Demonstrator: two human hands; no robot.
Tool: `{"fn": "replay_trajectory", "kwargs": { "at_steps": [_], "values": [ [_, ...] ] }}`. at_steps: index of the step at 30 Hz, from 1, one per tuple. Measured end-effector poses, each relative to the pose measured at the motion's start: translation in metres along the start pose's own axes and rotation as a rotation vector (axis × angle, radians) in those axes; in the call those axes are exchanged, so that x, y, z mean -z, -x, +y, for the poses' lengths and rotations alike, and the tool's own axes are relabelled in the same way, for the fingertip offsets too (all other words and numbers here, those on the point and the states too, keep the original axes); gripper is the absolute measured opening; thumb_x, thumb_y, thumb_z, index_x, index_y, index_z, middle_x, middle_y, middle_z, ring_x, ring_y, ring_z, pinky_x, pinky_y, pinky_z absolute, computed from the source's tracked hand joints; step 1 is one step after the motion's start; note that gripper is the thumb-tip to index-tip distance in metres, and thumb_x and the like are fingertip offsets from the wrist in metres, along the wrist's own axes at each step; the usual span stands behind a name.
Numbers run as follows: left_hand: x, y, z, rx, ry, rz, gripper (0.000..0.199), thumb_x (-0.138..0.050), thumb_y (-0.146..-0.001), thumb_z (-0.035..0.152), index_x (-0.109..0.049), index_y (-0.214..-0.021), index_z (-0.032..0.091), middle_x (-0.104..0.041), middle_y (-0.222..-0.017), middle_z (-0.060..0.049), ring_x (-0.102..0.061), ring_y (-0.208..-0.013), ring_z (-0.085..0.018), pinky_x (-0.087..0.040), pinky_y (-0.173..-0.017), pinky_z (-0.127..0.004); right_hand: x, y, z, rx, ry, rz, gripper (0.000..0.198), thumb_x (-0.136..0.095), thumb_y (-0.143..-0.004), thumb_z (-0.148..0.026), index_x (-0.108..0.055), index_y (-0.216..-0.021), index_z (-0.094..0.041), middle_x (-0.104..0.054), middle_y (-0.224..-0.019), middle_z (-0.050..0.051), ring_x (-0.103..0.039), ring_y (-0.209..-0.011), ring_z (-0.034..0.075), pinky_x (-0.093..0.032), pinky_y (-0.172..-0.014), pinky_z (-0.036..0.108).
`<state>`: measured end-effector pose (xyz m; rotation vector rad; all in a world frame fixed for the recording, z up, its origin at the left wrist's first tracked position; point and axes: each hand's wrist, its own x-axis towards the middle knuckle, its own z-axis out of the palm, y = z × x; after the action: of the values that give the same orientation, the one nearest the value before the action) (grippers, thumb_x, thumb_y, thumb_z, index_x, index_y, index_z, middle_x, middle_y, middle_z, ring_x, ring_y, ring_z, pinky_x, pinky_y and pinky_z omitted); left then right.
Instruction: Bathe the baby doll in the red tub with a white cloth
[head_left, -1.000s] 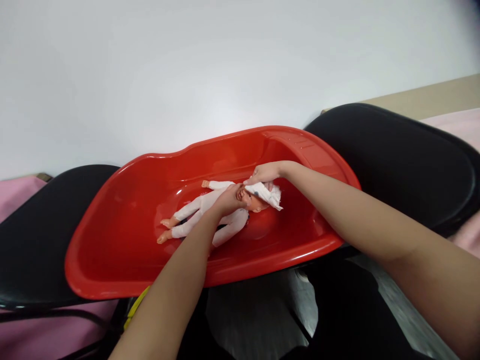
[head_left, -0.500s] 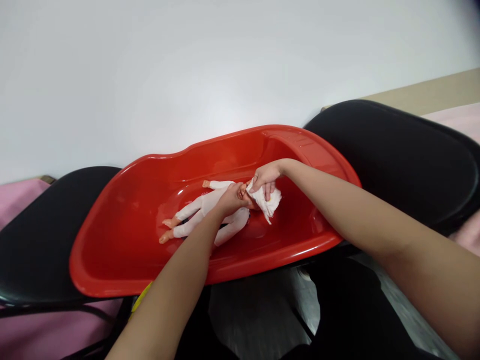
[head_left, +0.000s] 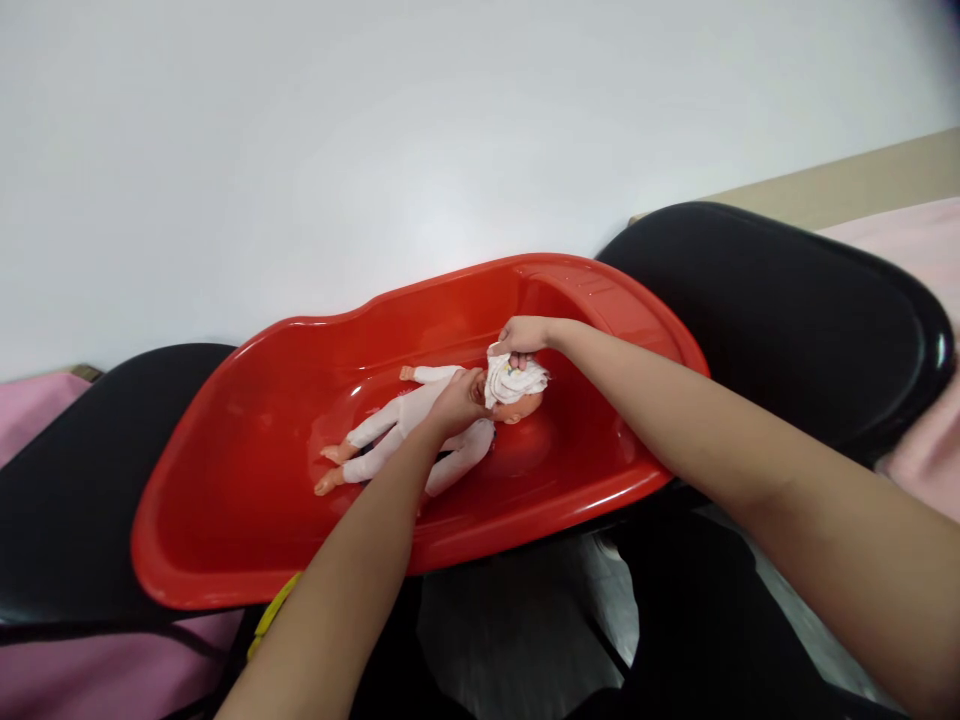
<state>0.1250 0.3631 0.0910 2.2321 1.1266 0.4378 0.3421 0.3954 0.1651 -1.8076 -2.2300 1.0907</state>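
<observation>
A baby doll (head_left: 390, 420) with a white body lies on its back in a red baby bathtub (head_left: 225, 490), its feet to the left and its head to the right. My left hand (head_left: 459, 402) is closed around the doll's neck and chin. Pinched in my right hand (head_left: 520, 342) is a white cloth (head_left: 517, 382) with a small coloured print. It lies bunched over the upper part of the doll's head, and the back of the head and an ear show below it. My left forearm hides part of the doll's side.
The tub rests across two black chairs, one at the left (head_left: 112, 480) and one at the right (head_left: 795, 310). A white wall (head_left: 420, 130) stands directly behind. Pink cloth (head_left: 907, 250) shows at both sides, and something yellow (head_left: 274, 610) hangs under the tub's front rim.
My right hand has shifted slightly up and left. The cloth is now bunched over the doll's head instead of hanging down past it. My left hand has kept its hold.
</observation>
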Motion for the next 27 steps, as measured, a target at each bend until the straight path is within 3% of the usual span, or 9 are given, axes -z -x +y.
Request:
{"fn": "replay_trajectory", "kwargs": {
  "at_steps": [7,10,13,18,27],
  "values": [
    [0.001,0.001,0.003,-0.047,-0.029,0.001,0.020,-0.069,-0.071,0.019,-0.057,-0.087,0.021,-0.059,-0.090,-0.002,-0.055,-0.091,-0.023,-0.047,-0.080,-0.034,0.001,0.006,0.001,-0.019,-0.224,-0.385,0.064,-0.072,-0.078,-0.068,-0.075,-0.107,-0.011,-0.078,-0.093,0.014,-0.074,-0.091,0.023,-0.056,-0.079,0.027],
    [0.002,0.000,0.003,-0.060,-0.040,-0.016,0.021,-0.070,-0.070,0.019,-0.053,-0.081,0.022,-0.055,-0.083,0.000,-0.054,-0.086,-0.021,-0.046,-0.076,-0.032,0.000,0.008,0.001,-0.039,-0.230,-0.533,0.074,-0.075,-0.072,-0.072,-0.074,-0.112,-0.010,-0.078,-0.098,0.016,-0.074,-0.100,0.025,-0.056,-0.082,0.027],
    [0.002,-0.001,-0.002,-0.046,-0.023,-0.014,0.027,-0.075,-0.069,0.022,-0.056,-0.088,0.021,-0.056,-0.090,-0.001,-0.055,-0.089,-0.021,-0.047,-0.077,-0.032,-0.002,0.006,0.002,-0.033,-0.232,-0.643,0.079,-0.077,-0.069,-0.073,-0.073,-0.115,-0.010,-0.077,-0.104,0.017,-0.073,-0.105,0.026,-0.057,-0.084,0.028],
    [-0.001,-0.003,-0.010,0.003,-0.004,-0.025,0.043,-0.081,-0.067,0.028,-0.061,-0.104,0.020,-0.058,-0.111,-0.005,-0.055,-0.106,-0.025,-0.047,-0.089,-0.035,-0.004,0.003,0.006,-0.026,-0.234,-0.728,0.077,-0.079,-0.070,-0.069,-0.071,-0.121,-0.011,-0.075,-0.112,0.017,-0.072,-0.108,0.026,-0.056,-0.088,0.027],
    [0.000,-0.003,-0.004,0.002,0.050,-0.015,0.036,-0.079,-0.065,0.024,-0.059,-0.094,0.020,-0.058,-0.101,-0.004,-0.055,-0.096,-0.023,-0.047,-0.083,-0.034,-0.004,-0.002,0.013,-0.026,-0.278,-0.802,0.077,-0.080,-0.072,-0.065,-0.068,-0.122,-0.007,-0.075,-0.109,0.018,-0.072,-0.108,0.028,-0.058,-0.088,0.031]
  ]
}}
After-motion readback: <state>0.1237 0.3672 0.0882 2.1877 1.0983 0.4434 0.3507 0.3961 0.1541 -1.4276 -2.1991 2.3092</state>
